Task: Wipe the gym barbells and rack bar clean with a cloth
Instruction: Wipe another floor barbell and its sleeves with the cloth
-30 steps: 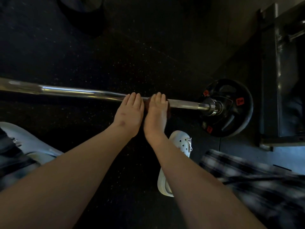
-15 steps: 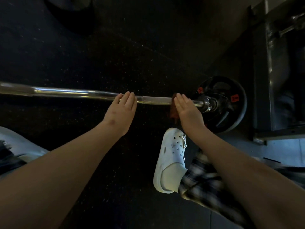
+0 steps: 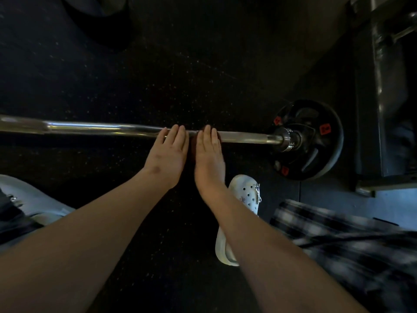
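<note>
A chrome barbell [image 3: 90, 128] lies across the dark rubber floor, with a black weight plate [image 3: 316, 141] on its right end. My left hand [image 3: 167, 154] grips the bar near its middle, fingers curled over the top. Right beside it, my right hand [image 3: 208, 157] holds a dark reddish cloth [image 3: 192, 143] wrapped on the bar, fingers curled over it. Most of the cloth is hidden under that hand.
My white clog [image 3: 246, 195] and plaid trouser leg [image 3: 338, 240] are below the bar on the right. A black rack frame [image 3: 388, 109] stands just beyond the plate. Another dark round object [image 3: 101, 19] lies at the top left.
My right hand slid the cloth right along the bar toward the plate, then back left beside my left hand. My left hand stayed on the bar.
</note>
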